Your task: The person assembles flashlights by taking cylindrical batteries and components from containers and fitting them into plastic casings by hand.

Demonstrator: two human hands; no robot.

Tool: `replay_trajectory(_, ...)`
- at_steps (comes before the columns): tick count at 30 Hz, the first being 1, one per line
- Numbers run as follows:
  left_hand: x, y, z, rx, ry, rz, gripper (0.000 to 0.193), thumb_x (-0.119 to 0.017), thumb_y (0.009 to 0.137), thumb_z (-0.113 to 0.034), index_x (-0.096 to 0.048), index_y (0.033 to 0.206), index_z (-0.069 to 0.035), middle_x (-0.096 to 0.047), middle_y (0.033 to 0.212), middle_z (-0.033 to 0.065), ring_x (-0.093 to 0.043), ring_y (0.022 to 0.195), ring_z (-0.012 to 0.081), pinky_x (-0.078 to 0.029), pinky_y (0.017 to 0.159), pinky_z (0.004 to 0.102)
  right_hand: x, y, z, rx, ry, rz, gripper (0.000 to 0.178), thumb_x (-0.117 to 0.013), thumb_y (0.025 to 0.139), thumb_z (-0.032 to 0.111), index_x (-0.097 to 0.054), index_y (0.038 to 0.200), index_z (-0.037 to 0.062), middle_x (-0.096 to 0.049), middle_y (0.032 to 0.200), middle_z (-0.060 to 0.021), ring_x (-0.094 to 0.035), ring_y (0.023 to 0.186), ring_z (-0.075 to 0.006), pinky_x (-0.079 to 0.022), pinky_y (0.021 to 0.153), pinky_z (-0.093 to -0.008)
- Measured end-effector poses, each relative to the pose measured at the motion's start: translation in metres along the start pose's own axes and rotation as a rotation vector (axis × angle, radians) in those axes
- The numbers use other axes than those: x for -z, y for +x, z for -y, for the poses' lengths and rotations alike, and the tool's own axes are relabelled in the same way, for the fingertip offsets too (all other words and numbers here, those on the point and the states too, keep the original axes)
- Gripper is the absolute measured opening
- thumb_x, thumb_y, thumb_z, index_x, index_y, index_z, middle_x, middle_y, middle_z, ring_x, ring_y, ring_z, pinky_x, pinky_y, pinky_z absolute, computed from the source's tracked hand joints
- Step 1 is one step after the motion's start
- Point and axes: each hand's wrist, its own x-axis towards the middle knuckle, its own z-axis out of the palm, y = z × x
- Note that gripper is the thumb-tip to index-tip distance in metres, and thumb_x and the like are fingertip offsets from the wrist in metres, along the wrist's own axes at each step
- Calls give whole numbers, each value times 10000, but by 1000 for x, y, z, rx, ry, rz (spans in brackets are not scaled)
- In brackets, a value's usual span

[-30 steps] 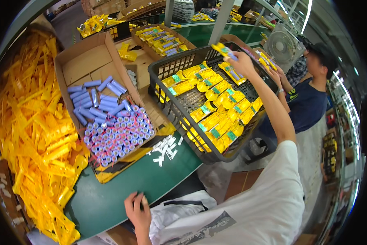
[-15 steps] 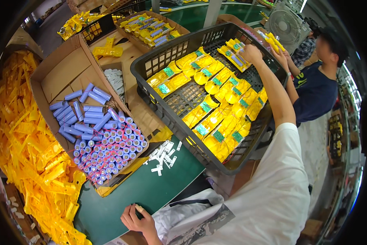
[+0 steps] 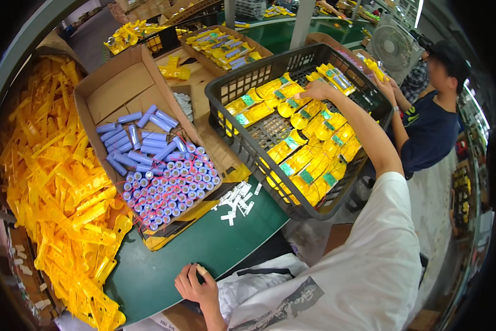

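My right hand (image 3: 317, 90) reaches into a black plastic crate (image 3: 248, 153) at the right. Its fingers stretch down to the left, close over a row of yellow plastic holders (image 3: 289, 107) with small green circuit boards; I see nothing held, though the fingertips partly blend with the holders. Beyond it lies a group of holders with purple cells (image 3: 336, 76). My left hand (image 3: 197, 284) rests on the near edge of the green table (image 3: 165, 270), fingers slightly bent and apart, with nothing in it.
Left of the crate stands a cardboard box (image 3: 115, 83) of purple cylindrical cells with red wires. Small white strips (image 3: 238, 201) lie nearby. A heap of yellow plastic parts (image 3: 66, 209) fills the far left. A person (image 3: 430, 121) works at the right, beside a fan (image 3: 392, 44).
My right hand has moved left and nearer, from the far group of holders to the middle row. The whole view has shifted slightly. My left hand stays on the table.
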Motion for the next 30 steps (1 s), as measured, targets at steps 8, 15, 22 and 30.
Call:
replay_trajectory(8, -4, 4, -3, 2, -1, -25, 61, -733, 912, -65, -722, 964, -36, -719, 1013, 91, -624, 859, 321, -486, 751, 433, -9, 30, -17, -49, 55, -167, 906, -820, 714, 776, -789, 999, -83, -767, 1048, -228, -739, 983, -358, -568, 866, -439)
replay_trajectory(15, -2, 2, -2, 18, -7, -32, 62, -739, 904, -59, -723, 961, -42, -721, 1004, 83, -623, 859, 322, -488, 752, 437, 28, -24, 7, -45, 596, -287, 691, -880, 817, 470, -616, 1231, -16, -697, 870, -110, -678, 674, -177, -548, 626, -322)
replay_trajectory(22, 44, 25, -9, 240, -459, 19, 124, -741, 904, -89, -741, 1019, -41, -702, 1097, 154, -672, 962, 337, -538, 867, 446, 88, -236, 134, 169, 928, -502, 567, -868, 866, 378, -595, 1194, 5, -643, 854, -54, -619, 680, -122, -508, 590, -299)
replay_trajectory(30, 122, 106, -59, -304, -213, 69, 638, -883, 840, -233, -654, 1409, -60, -624, 1427, 180, -566, 1325, 434, -420, 1134, 562, -45, -381, 328, 344, 916, -89, 493, -881, 884, 339, -582, 1131, 34, -649, 943, -39, -605, 884, -124, -515, 786, -304)
